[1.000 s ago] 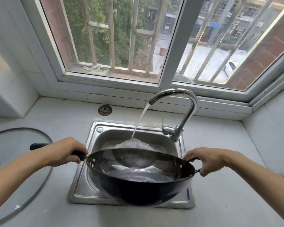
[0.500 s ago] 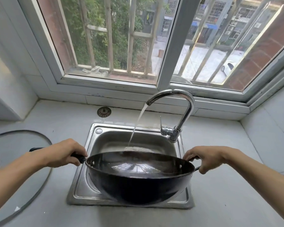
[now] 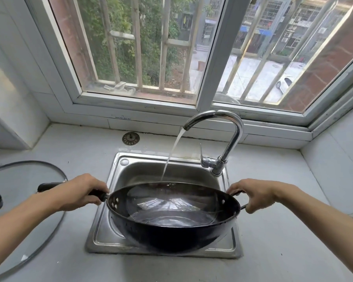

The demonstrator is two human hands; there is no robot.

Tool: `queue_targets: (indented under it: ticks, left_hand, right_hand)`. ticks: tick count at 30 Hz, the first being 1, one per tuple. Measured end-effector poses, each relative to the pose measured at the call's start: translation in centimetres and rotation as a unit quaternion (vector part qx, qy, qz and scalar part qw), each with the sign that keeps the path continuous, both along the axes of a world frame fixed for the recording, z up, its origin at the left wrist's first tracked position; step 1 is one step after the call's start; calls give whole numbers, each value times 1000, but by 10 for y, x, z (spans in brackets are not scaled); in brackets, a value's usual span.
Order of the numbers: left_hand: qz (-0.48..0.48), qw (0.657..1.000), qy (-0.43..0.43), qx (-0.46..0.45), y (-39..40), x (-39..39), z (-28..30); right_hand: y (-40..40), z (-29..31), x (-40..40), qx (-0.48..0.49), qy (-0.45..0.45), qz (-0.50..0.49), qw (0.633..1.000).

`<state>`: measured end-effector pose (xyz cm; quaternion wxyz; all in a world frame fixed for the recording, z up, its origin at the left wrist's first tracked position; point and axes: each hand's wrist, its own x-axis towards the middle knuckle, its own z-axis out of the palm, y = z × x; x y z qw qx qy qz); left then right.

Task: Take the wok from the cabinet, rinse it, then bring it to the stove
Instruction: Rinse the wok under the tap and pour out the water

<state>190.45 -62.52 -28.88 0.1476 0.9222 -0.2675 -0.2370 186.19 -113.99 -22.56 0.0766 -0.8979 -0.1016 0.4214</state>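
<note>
A black wok (image 3: 171,233) hangs level over the steel sink (image 3: 102,239), with a pool of water in its bottom. My left hand (image 3: 77,192) is closed around the wok's long black handle on the left. The small loop handle on the right rim is gripped by my right hand (image 3: 257,194). Water runs from the chrome faucet (image 3: 230,139) and falls just behind the wok's far rim.
A glass lid (image 3: 25,200) with a black knob lies on the white counter to the left. A sink strainer (image 3: 130,138) rests on the counter behind the sink. A barred window runs along the back, and white tiled walls close both sides.
The wok has come toward me and levelled out. The stream that hit the wok's inside now falls past its far rim. Both hands have kept their grip.
</note>
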Motion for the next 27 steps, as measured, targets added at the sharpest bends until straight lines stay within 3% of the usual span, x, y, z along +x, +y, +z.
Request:
queue_targets:
  ticks: [5, 12, 27]
  left_hand:
    - [6, 999, -41, -1, 2, 0, -1]
    - [30, 992, -121, -11, 2, 5, -5]
    - [108, 952, -288, -11, -14, 32, 0]
  right_hand:
    - [3, -11, 2, -12, -21, -12, 1000]
    - [10, -23, 12, 6, -127, -33, 991]
    - [23, -30, 29, -23, -338, -18, 941]
